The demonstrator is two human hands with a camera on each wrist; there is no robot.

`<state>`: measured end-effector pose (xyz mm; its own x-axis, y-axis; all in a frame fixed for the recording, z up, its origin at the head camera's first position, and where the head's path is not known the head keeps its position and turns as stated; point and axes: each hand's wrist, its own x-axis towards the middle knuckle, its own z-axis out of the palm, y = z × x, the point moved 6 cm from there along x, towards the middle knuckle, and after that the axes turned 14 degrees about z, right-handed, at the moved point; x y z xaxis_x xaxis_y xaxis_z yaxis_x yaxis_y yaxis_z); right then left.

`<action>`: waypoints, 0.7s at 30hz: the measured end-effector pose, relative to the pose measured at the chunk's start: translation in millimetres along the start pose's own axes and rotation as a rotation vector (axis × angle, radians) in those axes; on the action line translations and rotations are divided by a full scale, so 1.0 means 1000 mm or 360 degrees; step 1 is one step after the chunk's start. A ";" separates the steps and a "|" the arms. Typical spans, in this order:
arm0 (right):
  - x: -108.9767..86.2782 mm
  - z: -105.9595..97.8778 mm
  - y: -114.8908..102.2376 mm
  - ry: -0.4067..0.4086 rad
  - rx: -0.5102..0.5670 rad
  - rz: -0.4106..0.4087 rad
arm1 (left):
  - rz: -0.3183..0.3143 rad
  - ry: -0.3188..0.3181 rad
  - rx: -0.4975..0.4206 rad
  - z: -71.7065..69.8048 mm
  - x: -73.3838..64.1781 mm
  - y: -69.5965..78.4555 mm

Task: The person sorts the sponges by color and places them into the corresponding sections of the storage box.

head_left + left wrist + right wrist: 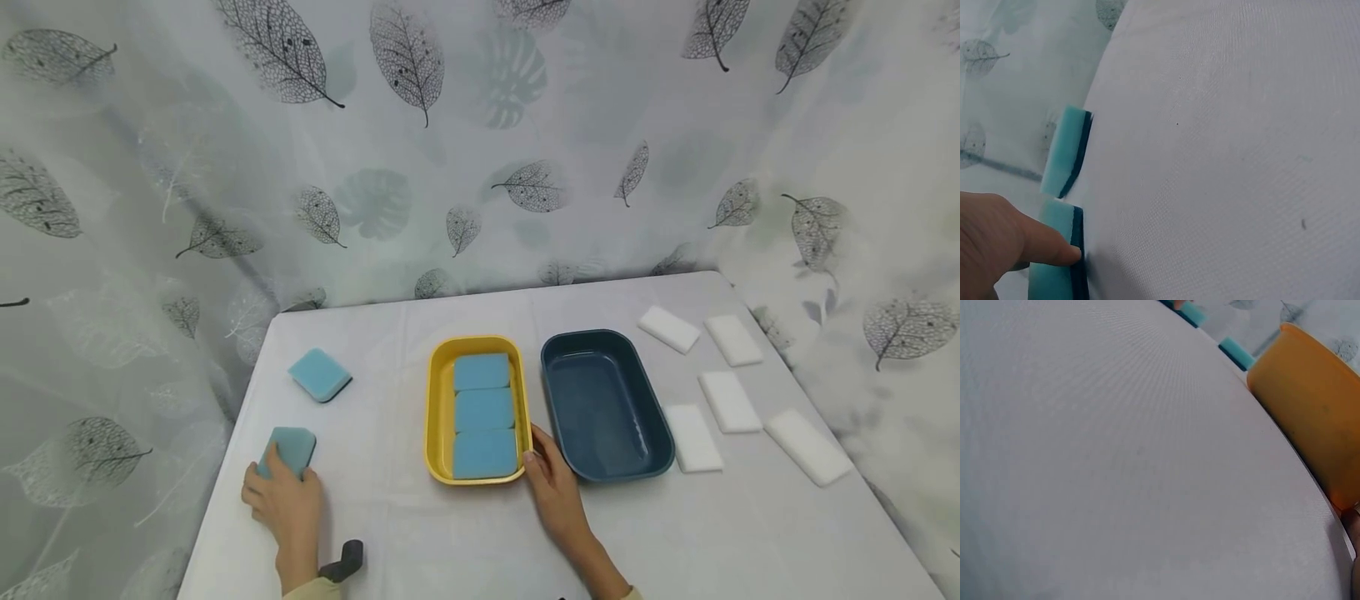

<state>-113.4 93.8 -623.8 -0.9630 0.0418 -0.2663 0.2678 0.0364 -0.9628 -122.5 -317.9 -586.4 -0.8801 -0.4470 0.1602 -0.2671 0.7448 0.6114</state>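
Observation:
At the table's left, my left hand [283, 504] grips a blue sponge [294, 448] with a dark scouring layer. In the left wrist view the thumb [1063, 251] presses on that sponge's [1054, 275] dark side. Another blue sponge [320, 375] lies just beyond it. My right hand [555, 492] holds the yellow tub [431, 417] at its near right side, thumb at the rim. Inside this tub, three blue sponges [483, 410] lie in a row, against its right side. From the right wrist, the tub's outer wall [1310, 406] shows, most of the hand being out of frame.
Right of the yellow tub stands a dark blue tub [600, 400] with nothing in it. Several white sponge blocks [731, 402] lie scattered on the table's right side. A leaf-patterned curtain [480, 167] hangs around the white-covered table [375, 500].

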 end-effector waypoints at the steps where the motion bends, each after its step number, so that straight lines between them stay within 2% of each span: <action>1: 0.000 0.000 0.000 -0.0001 -0.0001 0.0002 | -0.0001 0.0006 0.0003 0.000 0.000 -0.001; 6: 0.000 -0.001 0.000 -0.0010 -0.0002 0.0026 | -0.0003 0.0008 0.0031 -0.002 0.002 -0.005; 16: 0.000 -0.001 -0.002 -0.0021 0.0004 0.0029 | -0.0023 -0.0071 0.0069 -0.006 0.004 -0.010; 21: 0.001 -0.001 -0.002 -0.0028 0.0007 0.0035 | 0.0007 -0.0110 0.0143 -0.007 0.003 -0.009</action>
<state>-114.2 95.0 -622.4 -0.9573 0.0251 -0.2880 0.2887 0.0311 -0.9569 -120.4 -329.3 -586.1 -0.9054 -0.4109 0.1070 -0.2947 0.7896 0.5383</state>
